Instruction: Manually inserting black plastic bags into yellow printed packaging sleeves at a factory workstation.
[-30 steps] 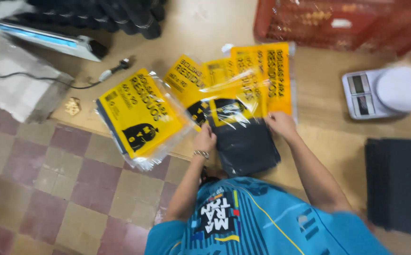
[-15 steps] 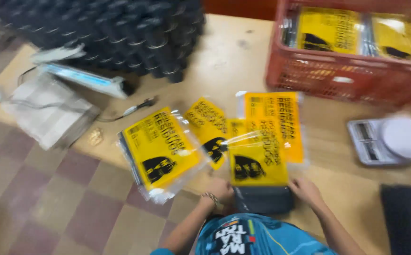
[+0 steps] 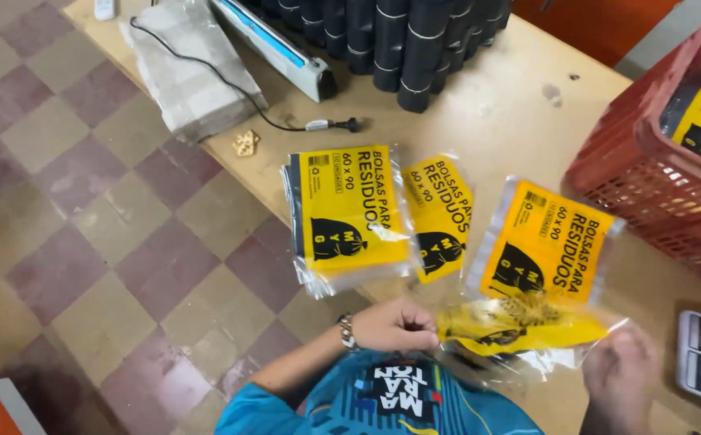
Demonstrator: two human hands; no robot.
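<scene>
Wooden table (image 3: 520, 105) stands over a checkered floor (image 3: 85, 266), and on it I see two yellow bag packs (image 3: 350, 213) lying flat, with a third pack (image 3: 545, 250) to their right. My left hand (image 3: 395, 325) pinches the near edge of a clear plastic bag (image 3: 520, 330) with a yellow sheet inside, at the near side of the table. My right hand (image 3: 620, 374) is blurred beside that bag; I cannot tell if it grips. A red crate (image 3: 657, 161) sits far right.

Left hand (image 3: 395, 325): pinches the near edge of a clear yellow-labelled bag packet (image 3: 520, 332).
Right hand (image 3: 620, 366): blurred, beside that packet.
Counter (image 3: 487, 105): three more packets, red crate (image 3: 673, 161), black rolls (image 3: 399, 40).
</scene>
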